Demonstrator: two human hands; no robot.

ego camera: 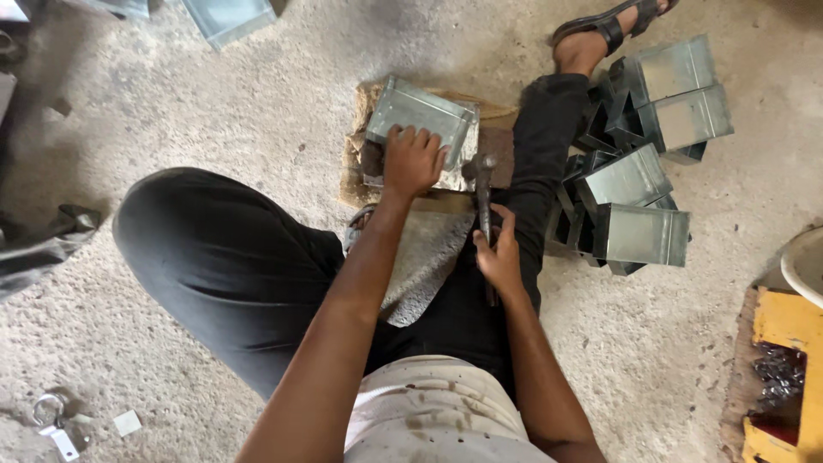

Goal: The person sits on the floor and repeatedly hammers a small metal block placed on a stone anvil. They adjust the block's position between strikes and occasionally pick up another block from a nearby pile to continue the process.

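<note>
The left hand presses flat on a sheet-metal box lying on a wooden block between the legs, while the right hand grips a hammer. With the hammer head just beside the fingers, 1 misjudged blow could likely strike them, or the box could skid off.

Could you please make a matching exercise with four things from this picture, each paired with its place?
Things:
1. left hand
2. right hand
3. stack of metal boxes
4. sandal

Places:
A. on the foot at the top
B. pressing the sheet-metal box on the block
C. on the floor beside the outstretched leg
D. around the hammer handle

Pairs: 1-B, 2-D, 3-C, 4-A
</note>
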